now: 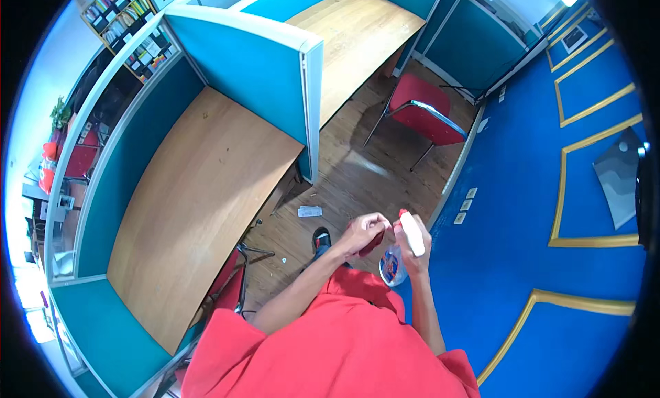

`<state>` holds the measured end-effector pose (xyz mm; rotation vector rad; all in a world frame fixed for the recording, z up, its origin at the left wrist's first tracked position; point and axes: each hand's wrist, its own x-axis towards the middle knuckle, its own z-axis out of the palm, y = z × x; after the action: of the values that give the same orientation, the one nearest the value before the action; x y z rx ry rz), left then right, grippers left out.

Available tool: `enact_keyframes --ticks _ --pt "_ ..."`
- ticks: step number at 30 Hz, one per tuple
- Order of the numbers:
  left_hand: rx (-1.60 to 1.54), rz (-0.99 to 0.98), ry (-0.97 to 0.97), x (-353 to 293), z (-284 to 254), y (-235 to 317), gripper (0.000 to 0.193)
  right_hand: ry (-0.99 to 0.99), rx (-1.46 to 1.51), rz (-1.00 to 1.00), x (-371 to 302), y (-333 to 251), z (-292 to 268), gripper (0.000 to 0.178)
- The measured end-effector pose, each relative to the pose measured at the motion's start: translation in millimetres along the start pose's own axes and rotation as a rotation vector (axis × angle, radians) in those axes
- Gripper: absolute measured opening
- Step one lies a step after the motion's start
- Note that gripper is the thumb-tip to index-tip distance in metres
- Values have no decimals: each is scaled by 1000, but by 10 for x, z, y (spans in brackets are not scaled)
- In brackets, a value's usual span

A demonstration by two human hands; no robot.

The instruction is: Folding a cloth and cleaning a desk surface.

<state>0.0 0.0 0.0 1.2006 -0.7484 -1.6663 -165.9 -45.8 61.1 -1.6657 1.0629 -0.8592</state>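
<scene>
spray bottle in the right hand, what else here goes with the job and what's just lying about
Likely with the job:
- spray bottle, in the right hand
- dark red item, perhaps cloth, at the left hand

Apparently just about:
- pale flat item on the floor
- far red chair

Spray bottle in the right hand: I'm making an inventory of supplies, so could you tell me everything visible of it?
The spray bottle has a clear, plastic-looking body with a mostly blue label, a white trigger head and a red nozzle. The right hand grips it around the head and neck, with the nozzle pointing away from the wearer. The body hangs below the hand, above the floor. Its exact tilt and any liquid level are hard to tell from above.
</scene>
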Motion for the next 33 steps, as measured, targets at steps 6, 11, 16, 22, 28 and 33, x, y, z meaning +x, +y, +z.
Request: enact_keyframes --ticks 6,11,16,22,28,33 --pt "71 23 81 746 -465 570 20 -18 -65 -147 1142 -119 253 9" --pt "79 22 225 1227 -848 773 24 -133 1 -196 2076 30 524 9" --pt "-42 -81 372 1775 -1166 999 22 -303 32 -307 3171 276 774 9" --pt "8 -179 536 2336 -1191 1423 31 -395 87 -450 4338 496 972 7" --pt "113 -75 637 2987 -1147 1772 33 -471 53 -366 5179 761 815 12" --pt "48 -205 491 3541 -1262 2094 31 -372 -2 -278 5758 907 621 13"
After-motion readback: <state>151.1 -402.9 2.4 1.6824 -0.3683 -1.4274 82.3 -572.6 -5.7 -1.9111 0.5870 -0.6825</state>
